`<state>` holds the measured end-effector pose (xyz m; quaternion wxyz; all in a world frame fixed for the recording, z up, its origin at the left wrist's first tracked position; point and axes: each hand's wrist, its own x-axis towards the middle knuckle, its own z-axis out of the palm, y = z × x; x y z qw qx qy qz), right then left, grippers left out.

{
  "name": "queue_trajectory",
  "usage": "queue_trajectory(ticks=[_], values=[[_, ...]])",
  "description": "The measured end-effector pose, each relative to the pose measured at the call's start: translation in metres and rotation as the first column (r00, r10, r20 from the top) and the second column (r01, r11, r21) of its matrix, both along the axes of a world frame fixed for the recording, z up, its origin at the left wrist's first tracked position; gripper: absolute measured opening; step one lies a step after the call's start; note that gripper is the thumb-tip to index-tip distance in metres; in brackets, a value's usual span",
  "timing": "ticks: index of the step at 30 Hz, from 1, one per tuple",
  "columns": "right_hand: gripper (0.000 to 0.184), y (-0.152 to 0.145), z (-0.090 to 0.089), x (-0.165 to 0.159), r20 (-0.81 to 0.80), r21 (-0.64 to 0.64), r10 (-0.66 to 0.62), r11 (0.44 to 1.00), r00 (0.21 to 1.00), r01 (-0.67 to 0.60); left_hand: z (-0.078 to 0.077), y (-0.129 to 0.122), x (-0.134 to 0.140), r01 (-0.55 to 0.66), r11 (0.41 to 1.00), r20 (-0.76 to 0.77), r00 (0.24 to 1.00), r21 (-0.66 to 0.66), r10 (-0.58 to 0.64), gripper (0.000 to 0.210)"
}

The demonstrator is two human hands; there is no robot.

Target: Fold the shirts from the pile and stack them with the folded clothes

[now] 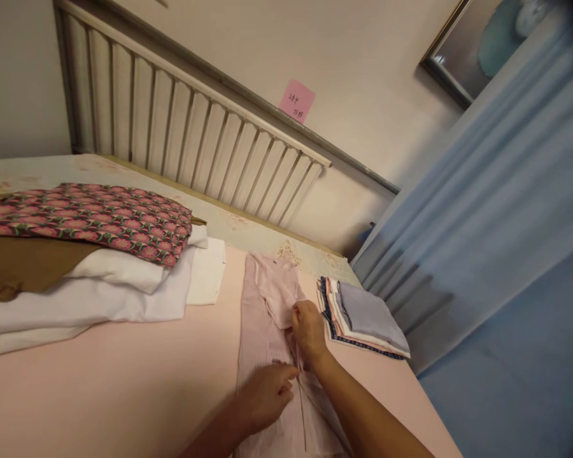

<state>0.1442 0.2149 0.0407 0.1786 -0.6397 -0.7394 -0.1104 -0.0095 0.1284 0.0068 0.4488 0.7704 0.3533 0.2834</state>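
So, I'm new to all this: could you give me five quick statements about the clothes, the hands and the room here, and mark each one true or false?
1. The left hand and the right hand are both at the pink garment. True.
2. The folded pile lies to the left of the pink garment. False: the folded pile lies to its right.
3. A flower-patterned cloth lies on top of the loose heap of clothes. True.
4. The paper note is green. False: the paper note is pink.
5. The curtain on the right of the picture is blue. True.
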Motion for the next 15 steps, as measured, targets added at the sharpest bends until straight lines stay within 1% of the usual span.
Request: queue_trajectory(ticks=[1,2,3,4,7,9,12,15], values=[[0.016,0.000,0.000,-0.007,0.060,-0.020,0.093,0.996,0.994,-0.092,0.003,-0.001,-0.001,0.001,1.000,-0.012,1.000,0.020,-0.001,0.030],[0.013,0.001,-0.002,-0.012,0.115,-0.058,0.160,0.986,0.980,-0.154,0.006,-0.001,-0.002,0.003,0.999,-0.019,1.000,0.035,-0.002,0.028],[0.011,0.001,-0.005,-0.016,0.166,-0.101,0.200,0.977,0.965,-0.185,0.009,-0.001,-0.003,0.005,0.999,-0.019,1.000,0.044,-0.004,0.028],[0.010,0.002,-0.008,-0.018,0.210,-0.141,0.218,0.971,0.953,-0.191,0.010,-0.002,-0.003,0.005,0.999,-0.017,1.000,0.050,-0.004,0.027],[0.013,0.005,-0.019,-0.017,0.279,-0.218,0.195,0.966,0.940,-0.136,0.012,-0.002,-0.005,-0.002,0.998,-0.021,1.000,0.060,0.003,0.025],[0.017,0.006,-0.022,-0.013,0.278,-0.228,0.165,0.968,0.946,-0.102,0.011,-0.001,-0.005,-0.012,0.998,-0.044,0.999,0.069,0.015,0.022],[0.020,0.008,-0.017,-0.011,0.249,-0.200,0.099,0.979,0.963,-0.049,0.010,-0.001,-0.005,-0.017,0.997,-0.057,0.998,0.072,0.022,0.020],[0.021,0.010,-0.007,-0.021,0.190,-0.168,0.034,0.986,0.981,-0.002,0.009,-0.001,-0.003,-0.021,0.998,-0.049,0.999,0.057,0.023,0.021]])
